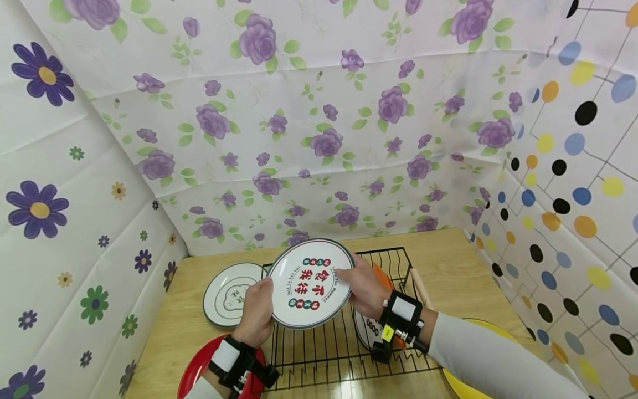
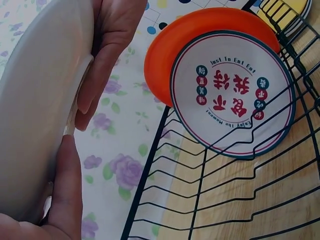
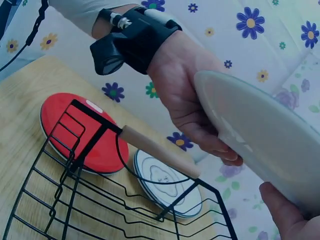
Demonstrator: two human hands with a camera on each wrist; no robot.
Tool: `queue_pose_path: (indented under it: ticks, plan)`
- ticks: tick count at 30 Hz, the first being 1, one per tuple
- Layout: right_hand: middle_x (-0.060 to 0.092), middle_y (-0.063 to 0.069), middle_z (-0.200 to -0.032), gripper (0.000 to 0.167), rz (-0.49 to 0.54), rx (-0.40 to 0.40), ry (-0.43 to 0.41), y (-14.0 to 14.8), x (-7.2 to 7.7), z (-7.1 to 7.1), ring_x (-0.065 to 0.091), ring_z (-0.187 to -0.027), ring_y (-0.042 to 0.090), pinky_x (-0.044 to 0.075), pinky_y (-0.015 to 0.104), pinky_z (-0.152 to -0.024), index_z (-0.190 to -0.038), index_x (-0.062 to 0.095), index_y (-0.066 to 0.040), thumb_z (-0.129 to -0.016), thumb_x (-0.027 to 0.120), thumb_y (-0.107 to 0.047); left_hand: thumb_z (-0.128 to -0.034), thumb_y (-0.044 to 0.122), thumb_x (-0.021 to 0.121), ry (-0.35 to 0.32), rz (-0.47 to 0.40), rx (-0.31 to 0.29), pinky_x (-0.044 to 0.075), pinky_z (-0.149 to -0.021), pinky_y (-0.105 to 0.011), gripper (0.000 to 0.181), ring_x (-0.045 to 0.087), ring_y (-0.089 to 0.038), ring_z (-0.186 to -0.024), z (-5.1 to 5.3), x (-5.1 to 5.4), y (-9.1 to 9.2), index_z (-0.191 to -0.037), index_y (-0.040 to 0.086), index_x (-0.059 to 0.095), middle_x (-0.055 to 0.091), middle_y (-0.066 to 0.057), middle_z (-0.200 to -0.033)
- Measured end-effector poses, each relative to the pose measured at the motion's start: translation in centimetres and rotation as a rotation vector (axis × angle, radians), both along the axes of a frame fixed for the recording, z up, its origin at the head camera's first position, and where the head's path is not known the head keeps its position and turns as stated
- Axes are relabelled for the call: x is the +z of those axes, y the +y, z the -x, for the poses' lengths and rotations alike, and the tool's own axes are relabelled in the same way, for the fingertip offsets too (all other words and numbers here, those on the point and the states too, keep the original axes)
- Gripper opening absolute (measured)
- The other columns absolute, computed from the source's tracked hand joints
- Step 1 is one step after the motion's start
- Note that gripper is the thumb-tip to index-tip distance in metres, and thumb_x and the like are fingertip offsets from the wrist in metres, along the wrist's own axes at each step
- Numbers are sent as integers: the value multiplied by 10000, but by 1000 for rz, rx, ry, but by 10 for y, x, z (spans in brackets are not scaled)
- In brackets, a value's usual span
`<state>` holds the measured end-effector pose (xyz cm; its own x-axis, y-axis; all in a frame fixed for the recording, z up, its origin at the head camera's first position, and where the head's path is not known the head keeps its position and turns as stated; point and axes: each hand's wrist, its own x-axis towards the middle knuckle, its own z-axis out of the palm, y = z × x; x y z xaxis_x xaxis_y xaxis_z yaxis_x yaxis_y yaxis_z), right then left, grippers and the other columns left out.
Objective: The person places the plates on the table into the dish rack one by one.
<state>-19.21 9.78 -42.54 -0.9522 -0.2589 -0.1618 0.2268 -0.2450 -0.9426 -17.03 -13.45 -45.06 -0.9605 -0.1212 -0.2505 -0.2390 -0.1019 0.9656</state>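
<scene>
A white plate [image 1: 311, 284] with red and teal lettering is held up above the black wire dish rack [image 1: 324, 354], tilted so its face shows in the head view. My left hand [image 1: 256, 313] grips its left rim with the thumb on the face. On the opposite rim, my right hand [image 1: 368, 284] pinches it, thumb on top and fingers beneath. Both wrist views show the plate's plain underside, with fingers curled under the edge. In the rack's right part stand a similar lettered plate [image 2: 232, 95] and an orange plate [image 2: 162, 62] behind it.
Left of the rack lie a white plate with a grey design [image 1: 219, 293] and a red plate [image 1: 191, 366]. A yellow plate [image 1: 456, 382] sits at the right, partly under my right forearm. The rack has a wooden handle [image 3: 160, 152]. Patterned cloth walls surround the wooden table [image 1: 443, 249].
</scene>
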Motion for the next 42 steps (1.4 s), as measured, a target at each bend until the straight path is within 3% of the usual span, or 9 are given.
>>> queue_pose_path:
  ticks: [7,15,20,25,29,33,36,39,42]
  plan:
    - [597,346,-1390,655,-71,-64,31,0,7,2,766,-1029,353,645,394,-821,-1598,346,-5,-967,461,130,-1146,399,335,19,73,-58,542,-786,-243,529,653,-120,-935,-7,-4,-8,-1408,12,585,698,-60,-1071]
    - [592,340,-1366,787,-181,-104,190,3,18,9,710,-1067,437,642,431,-857,-1592,355,1,-837,357,225,-1111,306,457,165,736,-124,498,-1058,-573,542,570,-444,-1337,-13,-11,-38,-1550,-9,418,610,-250,-1428]
    - [508,357,-1454,876,-198,-45,258,4,17,5,570,-1245,528,608,485,-911,-1616,303,-20,-789,309,267,-1111,278,485,179,928,-273,495,-1030,-615,688,574,-527,-1257,-12,-28,-54,-1594,-134,221,426,-401,-1532]
    - [276,303,-1667,921,-290,-7,269,3,17,-1,366,-1472,497,479,441,-917,-1657,150,-10,-791,299,265,-1104,279,512,129,976,-361,516,-952,-574,775,600,-509,-1180,-12,-43,-59,-1600,-165,116,325,-459,-1555]
    - [111,238,-1742,926,-373,-6,260,3,18,0,185,-1589,430,431,492,-1083,-1675,49,-25,-829,315,244,-1114,260,480,106,924,-390,385,-1150,-664,779,343,-569,-1472,-12,-54,-56,-1618,-137,38,160,-423,-1647]
    - [-9,208,-1757,904,-427,10,248,5,20,1,626,-908,335,502,346,-744,-1673,-42,-38,-881,322,204,-1124,205,431,103,891,-388,258,-1237,-664,752,175,-521,-1555,-11,-65,-52,-1623,-116,-30,28,-370,-1693]
    - [-25,223,-1752,898,-466,17,238,6,20,0,278,-569,216,323,356,-579,-1668,-69,-34,-894,330,184,-1120,154,406,91,884,-372,251,-1237,-665,732,153,-517,-1561,-9,-71,-51,-1624,-107,-56,2,-361,-1698]
    - [-33,232,-1748,892,-509,20,247,7,20,0,655,-1008,365,545,401,-919,-1659,-73,-5,-884,324,188,-1114,122,380,69,882,-360,310,-1208,-662,722,197,-523,-1547,-7,-75,-51,-1625,-95,-82,18,-363,-1697]
    - [-39,228,-1749,880,-547,22,247,7,19,1,229,-1591,393,355,511,-1219,-1655,-63,12,-878,310,191,-1110,107,368,67,882,-346,381,-1167,-640,719,260,-521,-1528,-6,-79,-51,-1627,-85,-94,50,-362,-1695]
